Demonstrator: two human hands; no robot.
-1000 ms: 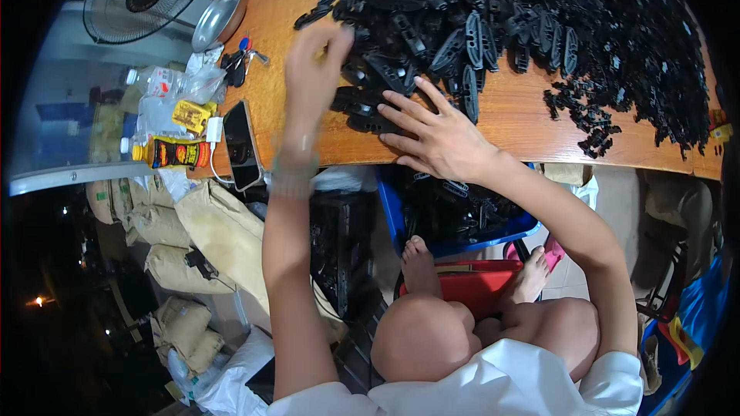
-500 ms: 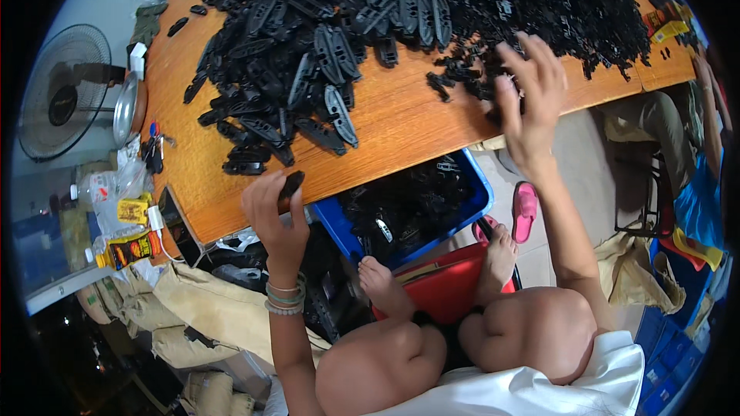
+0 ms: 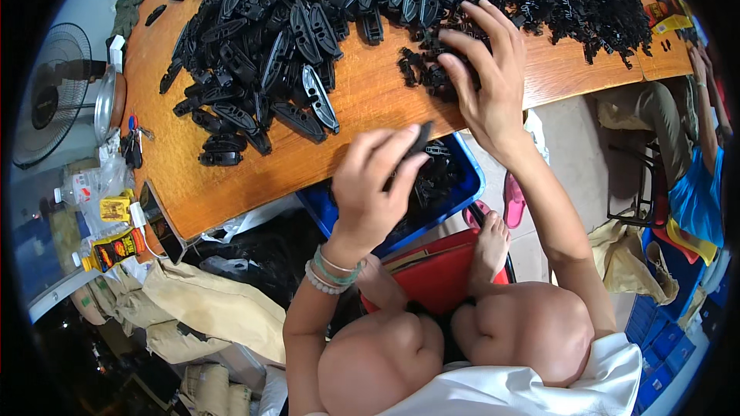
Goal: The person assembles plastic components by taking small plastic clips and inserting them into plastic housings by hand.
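Between the thumb and fingers of my left hand (image 3: 374,189) is a small, elongated black plastic part (image 3: 419,139), held above the table's front edge and the blue bin (image 3: 474,189). My right hand (image 3: 489,81) reaches over a small cluster of little black clips (image 3: 412,71), fingers apart and curved; its fingertips partly cover the cluster, and I see nothing held in them. To the left on the wooden table (image 3: 370,81) lies a heap of long oval black plastic parts (image 3: 274,62). One shinier oval part (image 3: 319,98) rests at its near edge.
A larger pile of small black clips (image 3: 570,0) covers the far right. Below the table, the blue bin holds more black parts, with a red container (image 3: 428,266) nearer me. A fan (image 3: 58,96) stands at left. Another person's arm (image 3: 703,108) shows at the right edge.
My left hand has moved right, carrying the black part from the table's left front edge toward my right hand. My right hand has shifted slightly left over the small clips.
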